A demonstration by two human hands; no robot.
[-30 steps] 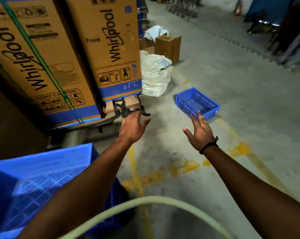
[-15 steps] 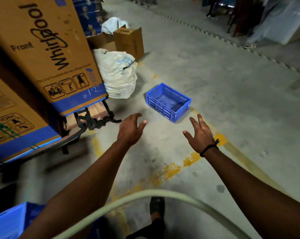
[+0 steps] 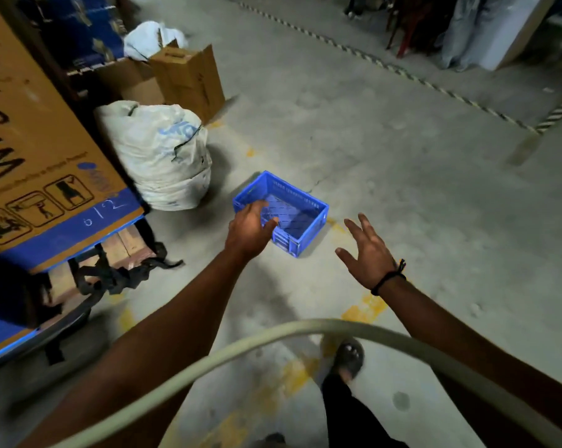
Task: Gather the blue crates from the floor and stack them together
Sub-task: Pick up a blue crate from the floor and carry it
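A small blue crate sits upright and empty on the concrete floor, just ahead of me. My left hand reaches out over the crate's near left corner with relaxed fingers and holds nothing; I cannot tell if it touches the rim. My right hand hovers to the right of the crate with fingers spread, apart from it, a black band on its wrist.
A stuffed white sack stands left of the crate. Behind it are small cardboard boxes. A large Whirlpool carton on a pallet fills the left. My sandalled foot is below, and a pale hose crosses the foreground.
I have walked closer to the small crate. Both hands have moved forward, the left now over the crate's corner. The big blue crate at lower left has dropped out of view.
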